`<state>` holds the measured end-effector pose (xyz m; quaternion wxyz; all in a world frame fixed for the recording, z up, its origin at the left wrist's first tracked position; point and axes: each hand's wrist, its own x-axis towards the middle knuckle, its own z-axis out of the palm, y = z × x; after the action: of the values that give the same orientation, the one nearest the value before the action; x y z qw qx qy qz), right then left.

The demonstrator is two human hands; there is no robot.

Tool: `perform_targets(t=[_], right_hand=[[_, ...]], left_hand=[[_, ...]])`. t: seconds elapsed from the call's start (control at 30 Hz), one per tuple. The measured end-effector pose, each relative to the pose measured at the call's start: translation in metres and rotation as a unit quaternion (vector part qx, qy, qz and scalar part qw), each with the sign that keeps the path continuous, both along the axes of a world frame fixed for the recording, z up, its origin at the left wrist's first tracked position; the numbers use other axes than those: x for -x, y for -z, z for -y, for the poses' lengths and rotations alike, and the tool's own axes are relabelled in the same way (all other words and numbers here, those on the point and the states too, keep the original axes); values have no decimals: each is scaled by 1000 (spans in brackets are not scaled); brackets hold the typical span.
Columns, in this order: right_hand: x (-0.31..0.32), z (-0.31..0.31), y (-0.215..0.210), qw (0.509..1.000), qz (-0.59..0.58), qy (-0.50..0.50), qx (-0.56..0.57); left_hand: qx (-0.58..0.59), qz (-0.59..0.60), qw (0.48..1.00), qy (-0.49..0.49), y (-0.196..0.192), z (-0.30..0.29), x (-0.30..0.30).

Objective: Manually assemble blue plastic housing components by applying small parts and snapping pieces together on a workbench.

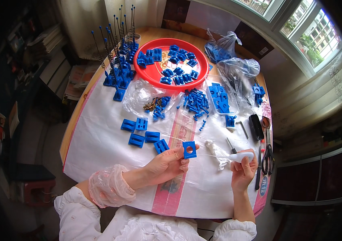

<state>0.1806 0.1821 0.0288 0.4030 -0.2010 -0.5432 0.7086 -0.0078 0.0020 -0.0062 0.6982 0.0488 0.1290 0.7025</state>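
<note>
My left hand [171, 161] pinches a blue square plastic plate with a round hole [189, 150] between thumb and fingers, above the white table covering. In my right hand [244, 168] is a small white squeeze bottle [241, 156], lying sideways. Its long thin nozzle points left, towards the plate; whether the tip touches it I cannot tell. A crumpled white tissue [218, 154] lies just behind the bottle. Left of the plate, several blue slotted blocks [152, 137] rest on the covering, one of them close to my left fingers.
A red round tray [139, 74] holds blue parts at the back. Blue bases with upright black springs [116, 72] stand back left. Blue pegs [196, 102], brass screws [153, 105] and a clear box [235, 109] lie mid-table. Scissors [267, 159] and a black case [255, 127] sit right.
</note>
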Motion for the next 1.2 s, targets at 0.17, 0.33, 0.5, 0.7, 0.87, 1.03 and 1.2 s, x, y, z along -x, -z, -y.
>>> perform_targets(t=[0.17,0.33,0.5,0.7,0.87,1.03,1.2], right_hand=[[0,1,-1,1000,-2,5,3],[-1,-1,0,1000,-6,-3,1],[-1,0,-1,1000,-6,1,2],[-1,-1,0,1000,-1,5,3],[-1,-1,-1,1000,-4,5,7],[0,0,-1,1000,-2,4,9],[-1,0,-1,1000,-1,-1,8]], left_hand=[[5,-3,1000,-3,-4,0,0],[20,-8,1000,-5,-9,0,-1],[25,-9,1000,-4,-8,0,-1],[19,-6,1000,2,-5,-1,0],[18,-2,1000,-2,-5,-1,-1],[8,-6,1000,-2,-3,0,0],[3,-4,1000,1,0,-1,0]])
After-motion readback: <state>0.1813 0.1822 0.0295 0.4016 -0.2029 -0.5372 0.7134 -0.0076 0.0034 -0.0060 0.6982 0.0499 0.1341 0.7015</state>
